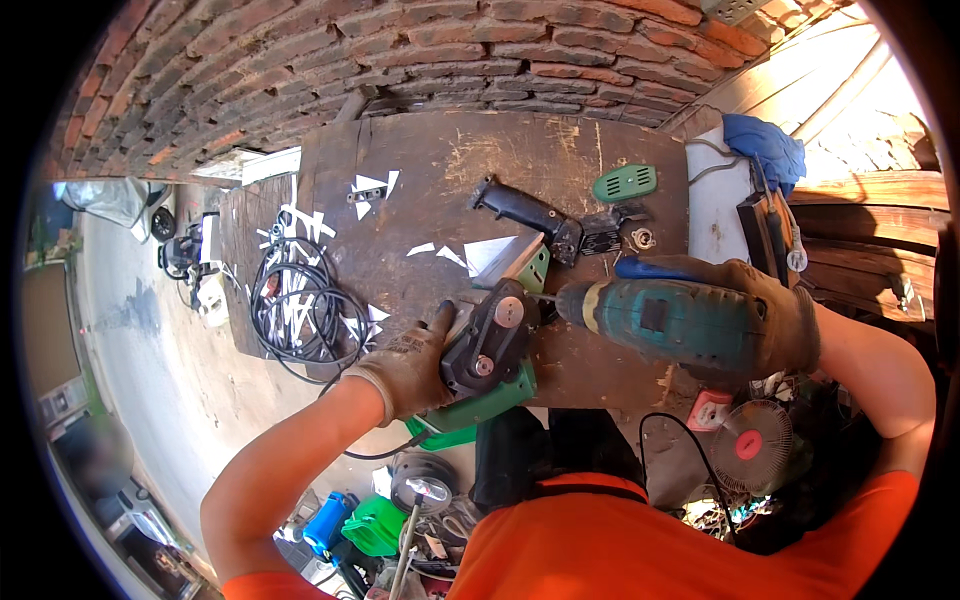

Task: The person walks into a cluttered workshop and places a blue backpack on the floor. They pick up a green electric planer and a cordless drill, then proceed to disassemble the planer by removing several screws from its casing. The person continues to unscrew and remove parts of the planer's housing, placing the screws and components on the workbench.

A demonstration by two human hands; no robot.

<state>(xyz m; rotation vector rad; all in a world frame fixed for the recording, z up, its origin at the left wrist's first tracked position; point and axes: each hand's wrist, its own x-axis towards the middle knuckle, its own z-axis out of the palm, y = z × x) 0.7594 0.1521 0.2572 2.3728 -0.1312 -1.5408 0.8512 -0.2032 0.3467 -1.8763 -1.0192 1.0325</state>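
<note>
My gloved left hand (408,372) is wrapped round a green and black electric hand planer (468,375), tilted near the table's front edge. Two belt pulleys show on its uncovered dark side. In my gloved right hand (790,318) is a teal power drill (690,322), lying level and pointing left. Its chuck is close beside the planer, and a thin bit reaches the planer's right side; whether it sits in a screw I cannot tell. Behind them lie a loose black handle (530,213), a green slotted cover (625,183) and a small round metal part (642,238).
The brown wooden table (420,150) meets a brick wall (420,55). A coiled black cable (305,310) lies over white scraps at its left. Blue cloth (765,148) hangs at the far right. Below stand a fan (752,446) and a green case (375,525).
</note>
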